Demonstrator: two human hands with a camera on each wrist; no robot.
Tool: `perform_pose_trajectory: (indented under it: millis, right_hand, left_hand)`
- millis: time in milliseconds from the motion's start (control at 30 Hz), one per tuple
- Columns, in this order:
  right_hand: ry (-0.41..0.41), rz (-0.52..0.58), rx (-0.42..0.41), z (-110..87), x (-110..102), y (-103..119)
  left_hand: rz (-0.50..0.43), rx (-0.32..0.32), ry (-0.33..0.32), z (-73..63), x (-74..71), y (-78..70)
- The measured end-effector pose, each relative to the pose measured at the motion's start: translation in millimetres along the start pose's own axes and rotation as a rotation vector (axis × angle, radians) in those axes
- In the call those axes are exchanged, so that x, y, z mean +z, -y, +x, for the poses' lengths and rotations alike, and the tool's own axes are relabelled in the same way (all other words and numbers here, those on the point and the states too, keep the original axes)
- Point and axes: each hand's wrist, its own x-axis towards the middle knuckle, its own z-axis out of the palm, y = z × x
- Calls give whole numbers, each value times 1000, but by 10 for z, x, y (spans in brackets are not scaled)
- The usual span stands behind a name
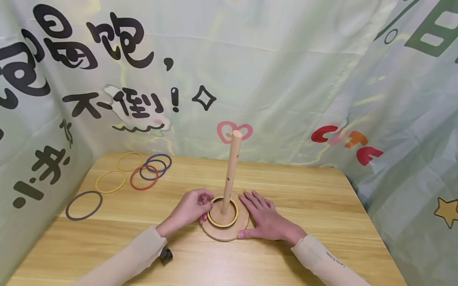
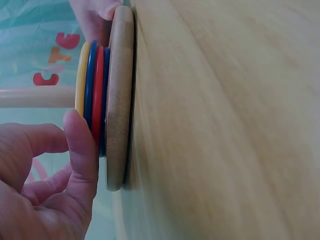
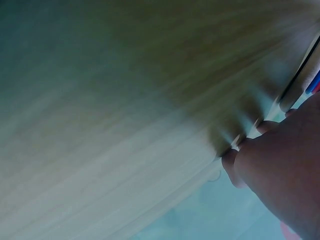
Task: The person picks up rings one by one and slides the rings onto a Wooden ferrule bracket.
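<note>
A wooden peg (image 1: 231, 171) stands upright on a round wooden base (image 1: 223, 233). Around its foot lies a stack of rings, with a yellow ring (image 1: 234, 218) on top. The left wrist view shows a blue ring (image 2: 90, 75), a red ring (image 2: 97, 82) and another blue ring (image 2: 105, 70) beneath it. My left hand (image 1: 191, 206), fingers bent, pinches at the left edge of the yellow ring; its thumb overlaps the lower rings in the wrist view. With fingers spread and straight, my right hand (image 1: 266, 218) rests along the right rim of the base, its thumb at the front.
Loose rings lie at the table's back left: a grey ring (image 1: 84, 218), two yellow rings, a red ring (image 1: 132, 184) and two overlapping blue ones. A small black object (image 1: 165, 255) sits by the left sleeve. Printed curtains (image 1: 286, 99) stand behind the wooden table (image 1: 322, 198).
</note>
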Motion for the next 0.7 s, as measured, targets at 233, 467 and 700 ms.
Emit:
perform_pose_trajectory:
  millis: [233,467,700]
  right_hand:
    - [1,-5,4,-2,15,-20]
    - [1,-6,8,-2,30,-35]
    - [5,-9,11,17,24,-27]
  left_hand:
    - [-19,-8,-29,-34,-44,18]
    - [70,-30,-184,-98,-254,89]
    - [132,-49,-319,-219,-659,254]
